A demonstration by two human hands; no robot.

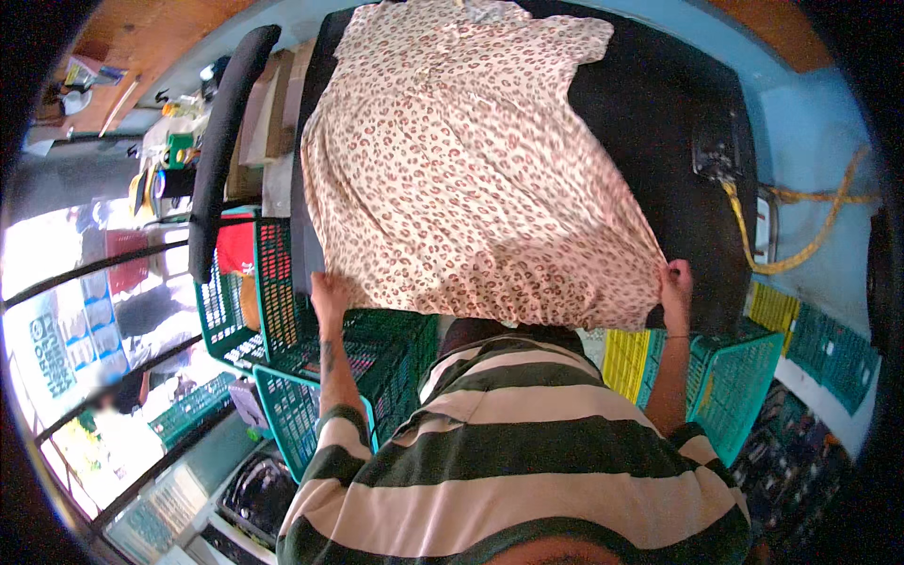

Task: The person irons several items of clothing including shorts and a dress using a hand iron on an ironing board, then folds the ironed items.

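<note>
A cream leopard-print garment [438, 176] with short sleeves lies spread over a black padded board [635, 134]. Its collar end is at the far side and its hem is towards me. My left hand [330, 300] pinches the hem's left corner at the board's near edge. At the other corner, my right hand [676, 282] grips the fabric, and the hem stretches between both hands. Creases run diagonally across the cloth, and its near part lies in shadow. A pale patch, perhaps a label, shows at the collar.
Green plastic crates [275, 296] stand at the left, one with red cloth [236, 244]. A turquoise crate [738, 388] and a yellow crate [625, 360] are at right. An iron [717, 152] with a yellow cord [741, 226] rests on the board. A black padded roll [229, 148] stands left.
</note>
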